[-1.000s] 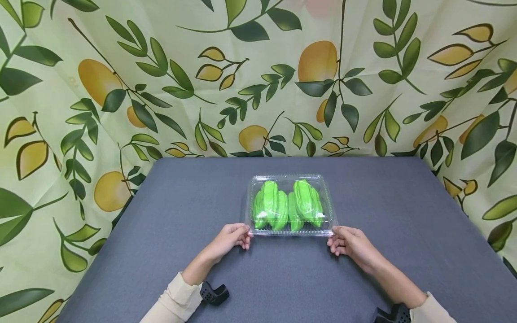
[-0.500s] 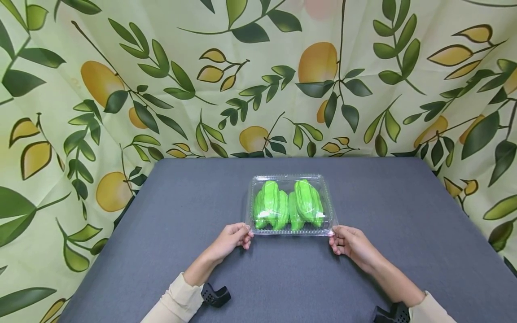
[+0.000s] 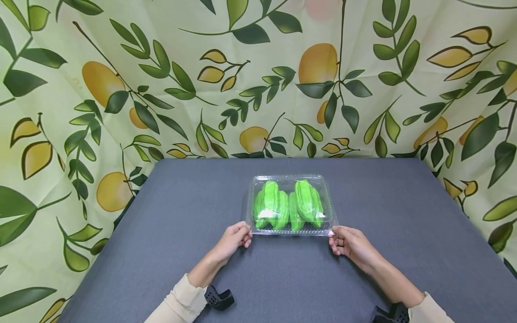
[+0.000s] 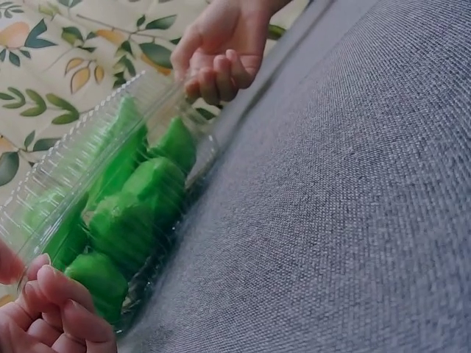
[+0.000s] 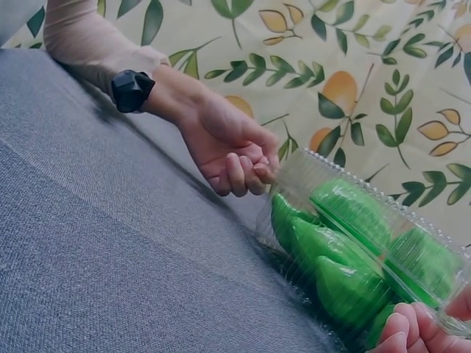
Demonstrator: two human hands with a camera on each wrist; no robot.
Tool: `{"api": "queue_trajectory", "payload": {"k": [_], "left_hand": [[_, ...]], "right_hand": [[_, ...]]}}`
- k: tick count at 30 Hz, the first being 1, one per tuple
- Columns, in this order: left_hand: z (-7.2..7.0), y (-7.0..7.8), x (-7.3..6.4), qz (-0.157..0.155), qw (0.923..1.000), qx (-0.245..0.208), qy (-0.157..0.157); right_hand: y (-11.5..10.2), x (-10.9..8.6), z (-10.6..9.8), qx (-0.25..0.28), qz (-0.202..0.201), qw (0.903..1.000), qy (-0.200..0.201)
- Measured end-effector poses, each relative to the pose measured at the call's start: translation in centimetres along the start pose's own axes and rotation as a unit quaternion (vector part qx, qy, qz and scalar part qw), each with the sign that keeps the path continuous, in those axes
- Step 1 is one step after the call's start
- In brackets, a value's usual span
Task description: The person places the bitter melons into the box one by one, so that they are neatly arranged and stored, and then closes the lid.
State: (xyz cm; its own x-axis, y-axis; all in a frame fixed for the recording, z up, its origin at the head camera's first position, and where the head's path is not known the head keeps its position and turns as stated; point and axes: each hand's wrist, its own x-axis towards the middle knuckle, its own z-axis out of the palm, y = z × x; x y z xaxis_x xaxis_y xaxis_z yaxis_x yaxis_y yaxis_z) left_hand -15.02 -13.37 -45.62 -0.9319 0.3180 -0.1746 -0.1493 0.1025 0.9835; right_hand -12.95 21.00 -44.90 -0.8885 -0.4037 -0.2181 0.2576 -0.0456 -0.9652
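Observation:
A clear plastic clamshell box (image 3: 290,233) with its lid down lies on the grey table, at the middle in the head view. Through the plastic show several bright green ridged fruits (image 3: 271,202), shaped like star fruit. At the box's near left corner my left hand (image 3: 234,238) pinches the rim between thumb and curled fingers. My right hand (image 3: 352,246) pinches the near right corner the same way. The left wrist view has the left fingers (image 4: 66,301) right at the lid's edge, and the right wrist view has the right fingers (image 5: 412,323) at the opposite corner.
Grey cloth covers the table (image 3: 202,188) around the box. Behind and beside it hangs a curtain (image 3: 258,89) printed with leaves and orange fruit. Each wrist carries a small black camera mount (image 3: 219,298) near the cream sleeve.
My left wrist and forearm have shifted slightly to the right, while the fingers stay at the corner. The box and my right hand have barely moved.

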Motion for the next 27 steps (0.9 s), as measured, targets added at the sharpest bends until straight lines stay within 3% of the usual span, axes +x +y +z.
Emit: {"api": "queue_trajectory", "payload": {"k": [14,27], "left_hand": [[-0.13,0.25,-0.19,-0.01,0.9998,0.011,-0.01],[-0.1,0.24,-0.13,-0.009,0.9999,0.005,-0.012]], "right_hand": [[0.46,0.11,-0.21,-0.011,-0.037,0.9992,-0.005],[0.42,0.21,-0.19,-0.02,-0.041,0.999,0.004]]}}
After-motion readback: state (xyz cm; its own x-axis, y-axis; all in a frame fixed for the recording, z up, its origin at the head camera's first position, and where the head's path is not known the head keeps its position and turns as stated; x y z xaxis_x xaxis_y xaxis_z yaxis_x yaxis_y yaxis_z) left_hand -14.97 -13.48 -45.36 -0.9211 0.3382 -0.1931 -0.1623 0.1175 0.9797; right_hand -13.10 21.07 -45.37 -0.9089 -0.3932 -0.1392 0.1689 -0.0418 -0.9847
